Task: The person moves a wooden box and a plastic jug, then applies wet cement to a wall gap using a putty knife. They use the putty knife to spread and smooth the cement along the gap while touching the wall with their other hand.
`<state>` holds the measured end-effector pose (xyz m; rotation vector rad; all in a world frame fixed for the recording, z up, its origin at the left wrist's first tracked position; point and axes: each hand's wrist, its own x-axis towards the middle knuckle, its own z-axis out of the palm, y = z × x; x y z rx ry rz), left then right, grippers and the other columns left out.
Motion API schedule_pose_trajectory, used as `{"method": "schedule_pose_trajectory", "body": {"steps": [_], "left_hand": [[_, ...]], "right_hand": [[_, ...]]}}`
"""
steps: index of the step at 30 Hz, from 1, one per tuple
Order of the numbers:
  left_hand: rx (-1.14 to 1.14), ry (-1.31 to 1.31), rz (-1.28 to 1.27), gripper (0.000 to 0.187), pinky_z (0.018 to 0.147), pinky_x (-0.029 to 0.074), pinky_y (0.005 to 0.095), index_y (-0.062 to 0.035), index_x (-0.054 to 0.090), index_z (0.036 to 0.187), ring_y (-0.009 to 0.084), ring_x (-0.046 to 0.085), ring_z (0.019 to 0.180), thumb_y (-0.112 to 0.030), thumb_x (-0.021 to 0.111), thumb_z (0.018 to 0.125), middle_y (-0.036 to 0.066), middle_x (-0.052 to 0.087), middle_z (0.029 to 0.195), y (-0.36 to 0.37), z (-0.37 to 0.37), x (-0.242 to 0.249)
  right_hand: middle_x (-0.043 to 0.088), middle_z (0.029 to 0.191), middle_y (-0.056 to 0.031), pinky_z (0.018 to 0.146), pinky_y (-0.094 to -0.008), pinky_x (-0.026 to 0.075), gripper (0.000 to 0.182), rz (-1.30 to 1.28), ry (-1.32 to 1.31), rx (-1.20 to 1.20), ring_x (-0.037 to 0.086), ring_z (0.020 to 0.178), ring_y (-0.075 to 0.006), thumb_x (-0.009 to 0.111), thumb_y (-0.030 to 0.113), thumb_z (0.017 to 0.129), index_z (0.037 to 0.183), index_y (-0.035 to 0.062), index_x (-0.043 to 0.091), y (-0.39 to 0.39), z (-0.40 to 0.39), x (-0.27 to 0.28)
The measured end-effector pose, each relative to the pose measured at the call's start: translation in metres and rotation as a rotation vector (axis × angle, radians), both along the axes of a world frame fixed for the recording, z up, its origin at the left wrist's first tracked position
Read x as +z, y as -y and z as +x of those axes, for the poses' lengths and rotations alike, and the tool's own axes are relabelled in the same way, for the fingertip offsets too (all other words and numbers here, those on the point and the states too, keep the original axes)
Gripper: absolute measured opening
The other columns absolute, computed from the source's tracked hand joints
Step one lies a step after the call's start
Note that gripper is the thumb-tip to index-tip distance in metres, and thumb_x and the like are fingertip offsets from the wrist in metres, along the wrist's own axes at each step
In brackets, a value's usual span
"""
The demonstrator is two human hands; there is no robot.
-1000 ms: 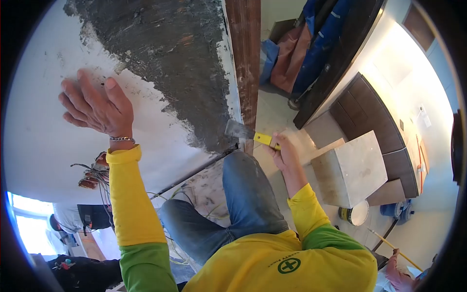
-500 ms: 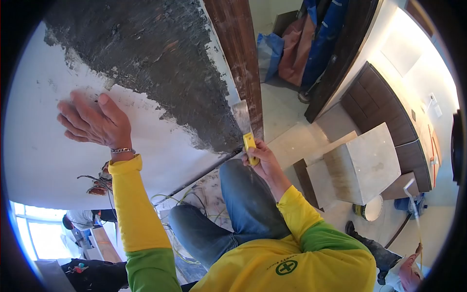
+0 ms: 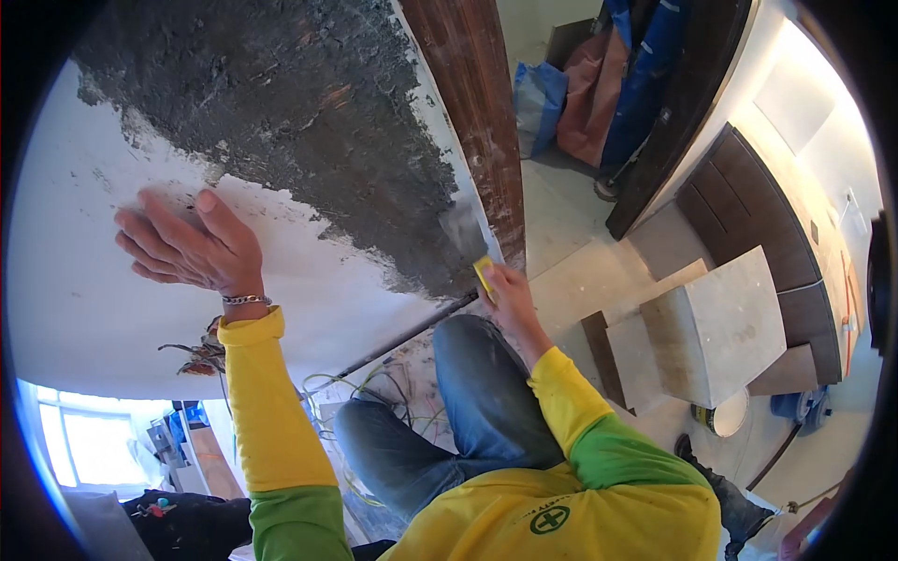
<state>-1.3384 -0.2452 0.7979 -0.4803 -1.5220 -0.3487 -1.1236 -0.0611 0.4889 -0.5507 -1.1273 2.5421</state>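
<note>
My right hand (image 3: 510, 301) is wrapped round the yellow handle of a scraper (image 3: 484, 271). The scraper's metal blade lies against the lower right part of a rough dark grey patch (image 3: 309, 122), beside a reddish-brown wooden frame (image 3: 477, 103). My left hand (image 3: 196, 245) rests with spread fingers on the white wall surface (image 3: 84, 280), left of the patch, and holds nothing. A chain bracelet circles the left wrist.
A pale box-shaped block (image 3: 725, 323) stands at the right, with a bucket (image 3: 725, 414) below it. Blue and red sheeting (image 3: 594, 103) hangs beyond the frame. Cables (image 3: 402, 393) lie near my knees. Another person's leg and boot (image 3: 725, 491) show at the lower right.
The scraper blade has shifted left off the frame's edge onto the grey patch and tilted. The view has moved slightly, and the person at the lower left has dropped out of sight.
</note>
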Motion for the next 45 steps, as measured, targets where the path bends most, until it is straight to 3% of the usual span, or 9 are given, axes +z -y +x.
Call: {"method": "schedule_pose_trajectory", "body": {"steps": [2,7,17,21,26,30,36,42,45], "left_hand": [[0.009,-0.007,-0.009,0.066,0.118,0.007,0.0576,-0.0164,0.047,0.146,0.032,0.017,0.151,-0.061,0.04,0.098,0.01,0.028,0.161,0.002,0.001,-0.001],[0.025,0.045,0.015,0.068,0.119,0.008,0.0565,-0.0154,0.047,0.146,0.0308,0.017,0.151,-0.063,0.04,0.097,0.01,0.028,0.161,-0.001,0.005,0.001],[0.054,0.045,-0.011,0.073,0.119,0.006,0.0549,-0.0161,0.041,0.149,0.0315,0.016,0.151,-0.067,0.032,0.098,0.011,0.027,0.16,0.005,0.004,-0.003],[0.085,0.034,-0.029,0.069,0.118,0.008,0.0564,-0.0158,0.041,0.149,0.0333,0.017,0.15,-0.063,0.035,0.099,0.013,0.026,0.161,0.003,0.005,0.003],[0.091,0.029,-0.034,0.067,0.117,0.011,0.0586,-0.0148,0.041,0.149,0.0352,0.018,0.15,-0.06,0.037,0.1,0.014,0.027,0.16,-0.001,0.003,0.006],[0.04,0.025,-0.015,0.068,0.117,0.007,0.0609,-0.0123,0.042,0.15,0.0367,0.018,0.15,-0.056,0.043,0.098,0.015,0.028,0.161,0.0,0.003,0.002],[0.03,0.036,-0.021,0.067,0.117,0.007,0.0603,-0.0124,0.044,0.149,0.0368,0.017,0.151,-0.057,0.043,0.098,0.016,0.028,0.161,0.001,0.007,0.003],[0.09,0.023,-0.036,0.066,0.117,0.011,0.0596,-0.0138,0.04,0.15,0.0373,0.019,0.149,-0.056,0.04,0.099,0.016,0.028,0.16,0.002,0.008,0.004],[0.068,0.032,-0.034,0.066,0.117,0.011,0.06,-0.0132,0.041,0.15,0.0377,0.019,0.149,-0.056,0.041,0.099,0.016,0.028,0.16,0.003,0.006,0.001]], "right_hand": [[0.056,0.067,-0.0016,0.043,-0.0233,0.034,0.032,0.002,0.029,-0.173,0.048,0.05,-0.0073,0.069,0.034,0.094,0.093,0.0019,0.067,-0.004,-0.026,0.029],[0.057,0.069,-0.0004,0.044,-0.0203,0.039,0.034,0.05,0.053,-0.094,0.052,0.05,-0.0079,0.069,0.034,0.094,0.098,0.0002,0.067,0.002,0.006,-0.006],[0.055,0.067,0.0,0.044,-0.0219,0.035,0.031,0.118,0.078,-0.12,0.048,0.05,-0.0066,0.069,0.032,0.094,0.091,0.0021,0.066,-0.008,-0.003,0.024],[0.058,0.068,-0.002,0.045,-0.0219,0.035,0.031,0.154,0.08,-0.1,0.049,0.051,-0.007,0.069,0.033,0.094,0.091,0.0022,0.065,-0.012,0.005,0.004],[0.06,0.069,-0.0038,0.043,-0.0229,0.036,0.031,0.182,0.028,-0.144,0.05,0.051,-0.0082,0.07,0.032,0.093,0.093,0.0012,0.066,-0.031,-0.026,0.05],[0.059,0.069,-0.0042,0.044,-0.0225,0.036,0.032,0.142,0.006,-0.14,0.05,0.052,-0.0087,0.07,0.031,0.092,0.094,-0.0003,0.066,-0.025,-0.01,0.02],[0.06,0.071,-0.0043,0.043,-0.0218,0.037,0.03,0.235,-0.041,-0.108,0.051,0.052,-0.0088,0.069,0.03,0.094,0.093,0.0004,0.067,-0.037,-0.028,0.073],[0.06,0.067,-0.0016,0.043,-0.0216,0.034,0.028,0.089,0.015,-0.144,0.047,0.048,-0.0056,0.07,0.029,0.094,0.094,0.0008,0.069,-0.024,-0.011,0.021],[0.06,0.068,-0.0021,0.043,-0.0216,0.034,0.029,0.119,0.044,-0.168,0.047,0.047,-0.0059,0.069,0.03,0.094,0.093,0.0009,0.068,-0.02,-0.022,0.088]]}}
